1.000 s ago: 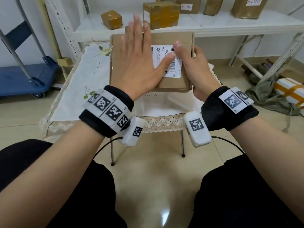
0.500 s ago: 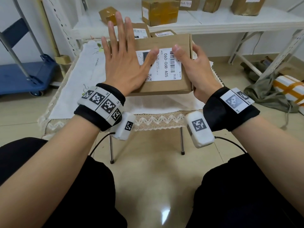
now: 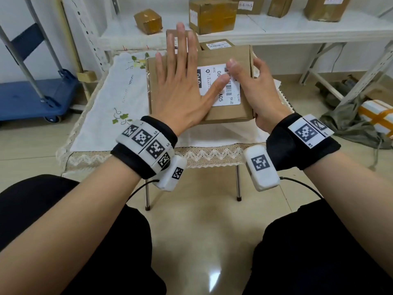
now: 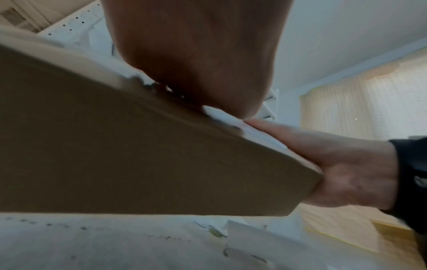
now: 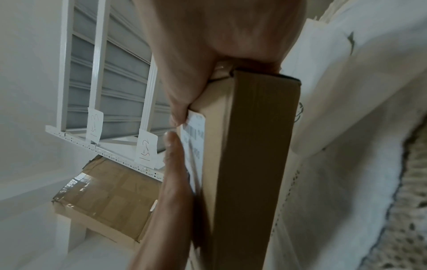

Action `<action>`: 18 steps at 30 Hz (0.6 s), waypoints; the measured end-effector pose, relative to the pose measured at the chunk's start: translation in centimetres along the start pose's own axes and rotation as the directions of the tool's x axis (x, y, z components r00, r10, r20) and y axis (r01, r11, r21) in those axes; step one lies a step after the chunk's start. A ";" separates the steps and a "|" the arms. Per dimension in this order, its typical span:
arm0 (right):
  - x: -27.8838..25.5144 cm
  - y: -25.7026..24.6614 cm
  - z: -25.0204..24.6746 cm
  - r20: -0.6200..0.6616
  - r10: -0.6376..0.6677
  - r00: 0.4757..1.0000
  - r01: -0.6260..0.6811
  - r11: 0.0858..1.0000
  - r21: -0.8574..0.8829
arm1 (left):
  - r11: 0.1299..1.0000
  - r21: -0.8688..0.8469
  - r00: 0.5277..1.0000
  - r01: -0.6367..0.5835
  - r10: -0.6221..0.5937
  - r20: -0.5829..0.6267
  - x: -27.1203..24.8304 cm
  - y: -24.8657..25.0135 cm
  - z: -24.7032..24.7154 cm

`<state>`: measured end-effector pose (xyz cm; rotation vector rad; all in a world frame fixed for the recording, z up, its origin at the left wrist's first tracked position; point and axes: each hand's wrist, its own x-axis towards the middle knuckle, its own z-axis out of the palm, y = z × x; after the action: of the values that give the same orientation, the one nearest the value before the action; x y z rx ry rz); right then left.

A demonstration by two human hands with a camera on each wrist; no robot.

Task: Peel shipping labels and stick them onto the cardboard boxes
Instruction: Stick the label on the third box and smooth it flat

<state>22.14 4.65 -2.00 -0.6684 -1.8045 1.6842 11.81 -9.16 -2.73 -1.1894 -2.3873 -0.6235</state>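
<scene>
A flat cardboard box [image 3: 225, 53] leans up toward me over the small table. A white shipping label [image 3: 231, 96] with a barcode is stuck on its top face. My left hand [image 3: 182, 86] lies flat on the box with straight fingers, its thumb across the label. My right hand [image 3: 262, 94] grips the box's right edge, thumb on the label's upper part and fingers behind. In the left wrist view my palm [image 4: 196, 54] presses the box [image 4: 138, 164]. In the right wrist view the box's side [image 5: 254, 164] and the label's edge [image 5: 194, 127] show.
A white embroidered cloth [image 3: 110, 92] covers the table. Two labelled boxes [image 3: 217, 45] stand behind the held one. A white shelf [image 3: 276, 33] carries several brown boxes. A blue cart [image 3: 32, 99] stands at the left, and a taped white parcel [image 3: 376, 116] lies on the floor at the right.
My left hand slid left off the label, then came back right over it with the thumb across the print. The right hand kept its hold on the box's edge.
</scene>
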 end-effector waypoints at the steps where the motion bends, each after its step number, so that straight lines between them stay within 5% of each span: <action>1: -0.1 -0.1 0.1 0.006 -0.004 1.000 0.004 1.000 -0.001 | 1.000 -0.002 1.000 0.002 -0.002 0.003 0.0 -0.1 0.2; 18: 0.5 0.5 0.2 -0.016 0.003 1.000 -0.003 0.999 -0.041 | 0.991 0.026 0.989 0.129 -0.126 -0.074 2.7 -2.6 -0.8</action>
<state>21.61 4.87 -2.43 -0.7006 -1.8321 1.6429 8.27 -9.32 -1.18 -0.9901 -2.4168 -0.6553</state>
